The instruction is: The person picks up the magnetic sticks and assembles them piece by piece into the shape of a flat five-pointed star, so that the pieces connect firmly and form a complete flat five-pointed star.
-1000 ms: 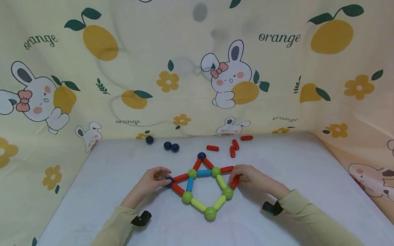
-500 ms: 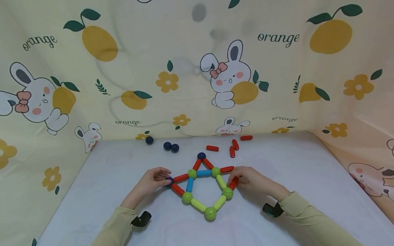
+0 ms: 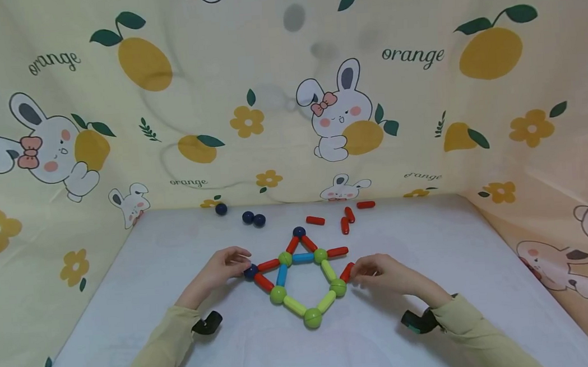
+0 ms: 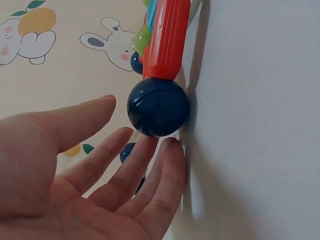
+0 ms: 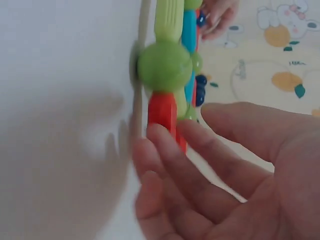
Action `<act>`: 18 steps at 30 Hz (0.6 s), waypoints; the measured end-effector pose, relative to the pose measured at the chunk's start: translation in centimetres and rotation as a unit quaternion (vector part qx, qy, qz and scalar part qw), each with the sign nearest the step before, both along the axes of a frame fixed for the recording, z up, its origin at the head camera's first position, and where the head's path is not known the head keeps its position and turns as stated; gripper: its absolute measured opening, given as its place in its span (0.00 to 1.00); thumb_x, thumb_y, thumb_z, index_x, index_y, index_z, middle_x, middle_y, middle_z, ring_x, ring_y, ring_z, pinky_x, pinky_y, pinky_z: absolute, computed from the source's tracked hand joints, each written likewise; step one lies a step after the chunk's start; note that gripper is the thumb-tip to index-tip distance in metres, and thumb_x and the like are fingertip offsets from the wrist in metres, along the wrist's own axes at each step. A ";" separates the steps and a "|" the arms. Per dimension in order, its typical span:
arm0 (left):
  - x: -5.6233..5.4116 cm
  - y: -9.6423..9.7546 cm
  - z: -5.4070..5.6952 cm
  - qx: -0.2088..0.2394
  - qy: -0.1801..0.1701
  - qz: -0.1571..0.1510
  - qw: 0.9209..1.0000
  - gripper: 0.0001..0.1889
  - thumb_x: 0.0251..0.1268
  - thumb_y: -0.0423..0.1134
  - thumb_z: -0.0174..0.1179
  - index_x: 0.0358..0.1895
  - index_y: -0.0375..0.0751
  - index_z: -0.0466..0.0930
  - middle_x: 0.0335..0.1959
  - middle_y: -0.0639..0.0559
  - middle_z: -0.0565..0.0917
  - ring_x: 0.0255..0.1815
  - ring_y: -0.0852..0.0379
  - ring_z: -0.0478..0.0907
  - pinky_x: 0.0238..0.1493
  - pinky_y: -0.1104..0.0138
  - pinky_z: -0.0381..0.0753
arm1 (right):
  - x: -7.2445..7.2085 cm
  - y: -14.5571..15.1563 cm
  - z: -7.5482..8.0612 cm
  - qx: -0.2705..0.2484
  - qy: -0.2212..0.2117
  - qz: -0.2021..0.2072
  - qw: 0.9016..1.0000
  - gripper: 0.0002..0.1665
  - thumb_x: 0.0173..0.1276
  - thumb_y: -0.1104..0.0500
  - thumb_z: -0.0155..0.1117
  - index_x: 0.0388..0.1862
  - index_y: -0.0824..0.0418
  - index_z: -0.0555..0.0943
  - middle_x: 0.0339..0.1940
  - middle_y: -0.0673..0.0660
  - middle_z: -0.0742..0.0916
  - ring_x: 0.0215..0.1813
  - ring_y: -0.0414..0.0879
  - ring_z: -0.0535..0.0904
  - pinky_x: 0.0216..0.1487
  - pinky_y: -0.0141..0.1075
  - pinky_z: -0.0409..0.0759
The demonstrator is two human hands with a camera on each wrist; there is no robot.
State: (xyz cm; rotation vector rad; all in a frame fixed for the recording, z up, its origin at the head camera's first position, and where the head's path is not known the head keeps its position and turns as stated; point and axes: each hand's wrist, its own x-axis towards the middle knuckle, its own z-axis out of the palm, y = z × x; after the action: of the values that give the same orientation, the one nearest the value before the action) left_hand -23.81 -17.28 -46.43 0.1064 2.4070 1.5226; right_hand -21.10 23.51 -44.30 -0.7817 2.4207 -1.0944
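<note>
A flat figure of rods and balls lies mid-table: a ring of green balls (image 3: 313, 318), light green rods (image 3: 295, 306) and blue rods (image 3: 303, 257), with red-rod triangles at its top and left. My left hand (image 3: 224, 266) is at the navy ball (image 3: 251, 272) of the left triangle. In the left wrist view its thumb is clear of that ball (image 4: 158, 107), and the loosely bent fingertips lie just behind it; contact is unclear. My right hand (image 3: 387, 273), fingers relaxed, is beside a red rod (image 5: 162, 110) attached to the right green ball (image 5: 165, 66). Another red rod (image 3: 337, 252) juts from the upper right ball.
Toward the back stand loose navy balls (image 3: 259, 220). Several loose red rods (image 3: 315, 221) lie right of them. A patterned cloth (image 3: 268, 95) rises behind and beside the white table (image 3: 203, 357).
The red rod in my right hand has swung up against the right green ball. My right hand has then loosened and drawn back to the right. The left hand stays by the navy ball.
</note>
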 end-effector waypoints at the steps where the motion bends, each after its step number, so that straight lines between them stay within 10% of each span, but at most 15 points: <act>1: -0.1 0.1 0.1 -0.003 0.000 -0.002 1.000 0.15 0.66 0.36 0.60 0.55 0.37 0.77 0.43 0.48 0.83 0.42 0.53 0.79 0.45 0.61 0.81 | 0.1 -0.1 -0.1 -0.003 -0.030 0.002 1.000 0.10 0.70 0.59 0.61 0.46 0.61 0.82 0.38 0.55 0.85 0.37 0.48 0.79 0.37 0.35 0.79; 6: -0.6 1.1 0.5 -0.033 0.005 -0.017 0.999 0.15 0.67 0.39 0.59 0.55 0.39 0.77 0.44 0.49 0.83 0.43 0.54 0.79 0.46 0.61 0.80 | 0.5 -0.9 -0.6 0.000 -0.129 0.000 0.992 0.13 0.72 0.54 0.58 0.45 0.61 0.83 0.33 0.56 0.85 0.32 0.50 0.78 0.30 0.33 0.75; 18: -1.3 2.6 1.2 -0.052 -0.005 -0.057 0.997 0.19 0.73 0.49 0.52 0.55 0.39 0.78 0.40 0.51 0.84 0.45 0.54 0.78 0.57 0.51 0.72 | 1.0 -2.0 -0.8 -0.019 -0.199 -0.048 0.979 0.22 0.76 0.50 0.50 0.40 0.65 0.84 0.30 0.60 0.86 0.27 0.45 0.77 0.24 0.29 0.65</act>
State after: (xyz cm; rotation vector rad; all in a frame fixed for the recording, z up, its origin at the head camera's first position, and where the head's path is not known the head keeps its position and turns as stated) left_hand -25.12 -14.67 -45.28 0.2084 2.4218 1.3431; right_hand -20.09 21.55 -45.07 -0.4108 2.1206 -1.2040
